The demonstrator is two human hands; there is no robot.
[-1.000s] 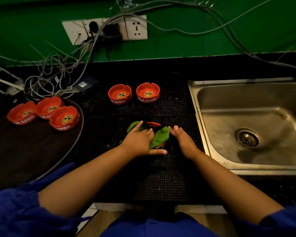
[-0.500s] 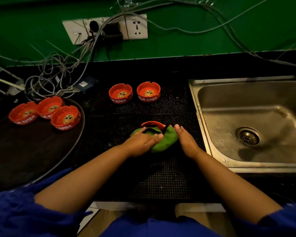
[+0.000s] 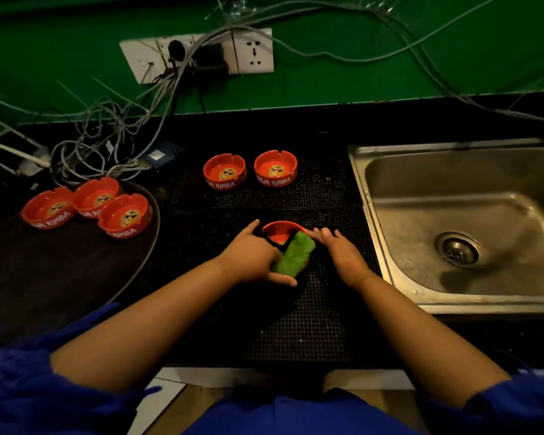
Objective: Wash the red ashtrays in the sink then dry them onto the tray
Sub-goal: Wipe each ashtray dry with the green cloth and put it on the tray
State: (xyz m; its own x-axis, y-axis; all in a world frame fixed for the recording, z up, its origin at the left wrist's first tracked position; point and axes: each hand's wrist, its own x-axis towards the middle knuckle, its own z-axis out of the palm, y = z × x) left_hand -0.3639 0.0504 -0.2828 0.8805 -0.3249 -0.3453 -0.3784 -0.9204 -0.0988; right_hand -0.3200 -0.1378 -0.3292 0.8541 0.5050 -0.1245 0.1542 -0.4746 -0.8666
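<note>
A red ashtray (image 3: 278, 232) stands on the black mat (image 3: 296, 324) in front of me. My left hand (image 3: 252, 257) holds a green cloth (image 3: 294, 254) against the ashtray's near side, thumb curled under the cloth. My right hand (image 3: 343, 252) steadies the ashtray from the right with its fingers on the rim. Two more red ashtrays (image 3: 224, 171) (image 3: 275, 167) sit at the back of the mat. Three red ashtrays (image 3: 48, 208) (image 3: 96, 197) (image 3: 124, 215) sit together on the dark round tray (image 3: 76, 271) at the left.
A steel sink (image 3: 465, 221) with a drain (image 3: 458, 252) lies to the right of the mat. Tangled cables (image 3: 101, 146) and a wall socket strip (image 3: 198, 56) crowd the back left against the green wall. The counter's front edge runs just below my forearms.
The cloth has shifted from covering the ashtray's top to its near right side, uncovering the red bowl. My left hand has swept back toward me with it.
</note>
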